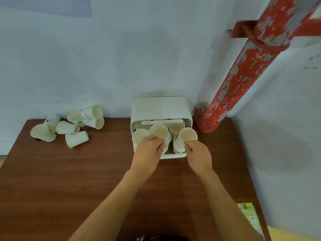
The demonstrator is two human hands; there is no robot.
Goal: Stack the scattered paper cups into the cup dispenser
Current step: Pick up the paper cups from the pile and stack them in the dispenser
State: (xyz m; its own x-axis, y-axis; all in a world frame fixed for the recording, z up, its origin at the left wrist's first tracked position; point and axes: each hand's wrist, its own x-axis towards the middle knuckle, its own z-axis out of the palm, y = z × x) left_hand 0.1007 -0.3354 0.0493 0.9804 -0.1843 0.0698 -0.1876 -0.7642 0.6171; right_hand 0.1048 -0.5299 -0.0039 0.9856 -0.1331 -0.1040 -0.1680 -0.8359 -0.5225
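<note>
Head view: hands (149, 150) on dispenser cups (159, 131).

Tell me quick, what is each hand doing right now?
Left hand: closed on the middle cup in the dispenser.
Right hand: closed on the rim of the right cup there.

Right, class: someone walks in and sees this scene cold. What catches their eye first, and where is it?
Probably the red pipe with peeling paint, running down the wall at the right. Next, the two hands at the white cup dispenser at the table's far edge: the left hand and right hand each grip a paper cup there. Then the pile of scattered cups at the far left.
</note>
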